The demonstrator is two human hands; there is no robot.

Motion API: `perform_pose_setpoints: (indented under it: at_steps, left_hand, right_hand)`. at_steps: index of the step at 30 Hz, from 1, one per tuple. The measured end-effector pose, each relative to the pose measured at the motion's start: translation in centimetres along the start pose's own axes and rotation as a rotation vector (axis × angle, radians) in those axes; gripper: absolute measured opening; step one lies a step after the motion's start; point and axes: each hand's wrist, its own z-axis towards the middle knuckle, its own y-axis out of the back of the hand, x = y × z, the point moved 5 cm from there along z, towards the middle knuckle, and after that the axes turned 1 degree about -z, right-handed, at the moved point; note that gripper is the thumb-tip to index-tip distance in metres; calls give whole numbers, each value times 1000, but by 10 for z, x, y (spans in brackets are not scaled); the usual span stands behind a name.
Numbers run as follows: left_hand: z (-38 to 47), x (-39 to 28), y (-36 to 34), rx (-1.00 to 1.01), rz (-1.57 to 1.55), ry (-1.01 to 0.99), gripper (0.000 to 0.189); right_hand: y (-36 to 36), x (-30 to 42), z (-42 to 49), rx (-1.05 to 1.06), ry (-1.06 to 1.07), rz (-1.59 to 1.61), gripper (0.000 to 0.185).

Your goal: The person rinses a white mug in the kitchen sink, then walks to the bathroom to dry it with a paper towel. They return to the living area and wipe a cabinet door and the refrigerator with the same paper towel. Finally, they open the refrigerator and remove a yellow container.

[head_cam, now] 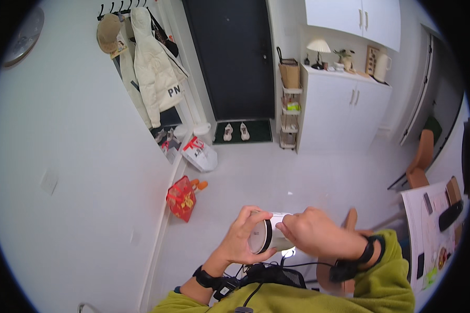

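A pale cylindrical container (280,237) with a black band near one end is held in front of my body, tilted on its side. My left hand (247,238) grips it around the end with the black band, fingers on top and thumb below. The flat round end face bears small writing. My right hand (307,232) is at the other side, with curled fingers against the container's upper side, by a white patch. What those fingers pinch, if anything, is hidden. Both wrists wear black straps, with dark cables and a black device below the hands.
A red bag (182,198) and a white bag (200,154) stand on the floor by the left wall. White shoes (244,132) rest on a dark green mat (254,137) at the door. To the right are a cluttered white table (413,234) and brown chairs (418,176).
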Motion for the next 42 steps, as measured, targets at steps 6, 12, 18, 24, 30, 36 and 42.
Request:
perform_pose_setpoints:
  at_steps: [6,12,18,24,30,36,42]
  left_hand:
    - [80,125,-9,72,-409,87,74]
    - [165,217,-68,172,-997,287,81]
    - [298,283,-149,262,-1138,372,83]
    - [407,332,-248,442,-1622,692,83]
    - [521,359,-368,607,-1827,878,76]
    - [614,366,-495,824,-1958,1304,50]
    - [678,344,-605,1191,-1845,1403,56]
  right_hand:
    - [17,-91,79,-288,-45,171,27]
    - [26,-220,102,-220,-271,474,31]
    - [81,-361,102,-446,-97,322,28]
    - [124,-473,84,-638,-134,214,25]
    - [151,-615,19,-1124,-671,757,33]
    - [175,-707,-44,-1721,-844,987,45]
    - [242,-758,-64,-1780,-759,501,39]
